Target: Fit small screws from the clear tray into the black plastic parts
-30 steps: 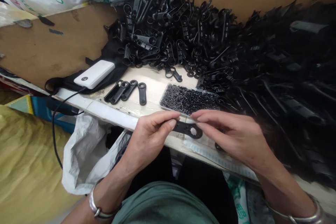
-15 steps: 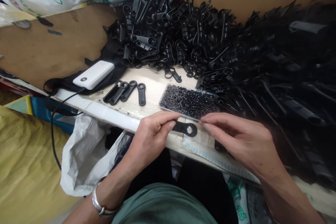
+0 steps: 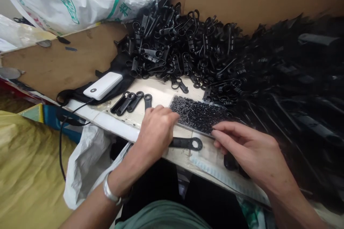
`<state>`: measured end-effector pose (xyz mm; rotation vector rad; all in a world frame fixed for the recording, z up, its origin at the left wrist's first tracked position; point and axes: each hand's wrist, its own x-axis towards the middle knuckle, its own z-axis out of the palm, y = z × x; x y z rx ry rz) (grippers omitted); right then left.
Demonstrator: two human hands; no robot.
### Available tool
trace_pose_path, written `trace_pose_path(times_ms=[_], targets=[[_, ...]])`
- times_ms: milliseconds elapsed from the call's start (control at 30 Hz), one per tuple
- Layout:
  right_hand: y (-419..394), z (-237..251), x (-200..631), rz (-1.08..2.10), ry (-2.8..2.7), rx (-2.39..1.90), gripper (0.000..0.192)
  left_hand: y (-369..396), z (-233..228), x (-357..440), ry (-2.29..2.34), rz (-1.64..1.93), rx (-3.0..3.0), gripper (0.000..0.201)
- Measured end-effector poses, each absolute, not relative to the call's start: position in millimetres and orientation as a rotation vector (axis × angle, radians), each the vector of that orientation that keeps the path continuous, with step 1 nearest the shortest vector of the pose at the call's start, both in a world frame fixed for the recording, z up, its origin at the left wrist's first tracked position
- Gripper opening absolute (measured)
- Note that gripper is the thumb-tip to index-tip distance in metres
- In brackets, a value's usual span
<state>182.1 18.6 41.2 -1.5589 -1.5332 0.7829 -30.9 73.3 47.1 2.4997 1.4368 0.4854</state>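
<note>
My left hand (image 3: 157, 130) lies palm down at the table's front edge, closed over one end of a flat black plastic part (image 3: 188, 144). The part's ring end sticks out to the right. My right hand (image 3: 247, 150) rests to the right of it with fingers stretched out. Its fingertips touch the near edge of a shallow clear tray (image 3: 174, 104) filled with tiny black pieces. Another black part (image 3: 229, 161) lies partly under the right palm. Nothing shows between the right fingers.
Several finished black parts (image 3: 131, 101) lie in a row left of the tray. A big heap of black parts (image 3: 188, 46) fills the back and right. A white power bank (image 3: 103, 86) with a cable sits left. A white bag (image 3: 86, 161) hangs below the table edge.
My right hand has left the part's ring end and drawn back to the tray's edge. My left hand has rolled palm down over the part's other end. The view has tilted down slightly.
</note>
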Motion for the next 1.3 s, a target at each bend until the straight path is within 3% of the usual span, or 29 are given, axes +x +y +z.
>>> trace_pose_path(times_ms=[333, 1033, 1300], targets=[[21.6, 46.7, 181.5, 1.004, -1.34, -1.47, 0.014, 135.3, 41.5, -7.4, 1.3, 0.161, 2.763, 0.02], [16.5, 39.4, 183.9, 0.951, -1.43, -1.532, 0.025, 143.6, 44.7, -19.1, 1.215, 0.174, 2.622, 0.02], [22.7, 43.3, 178.5, 1.022, -1.368, -1.478, 0.019, 141.2, 51.5, -19.0, 1.19, 0.277, 2.556, 0.02]])
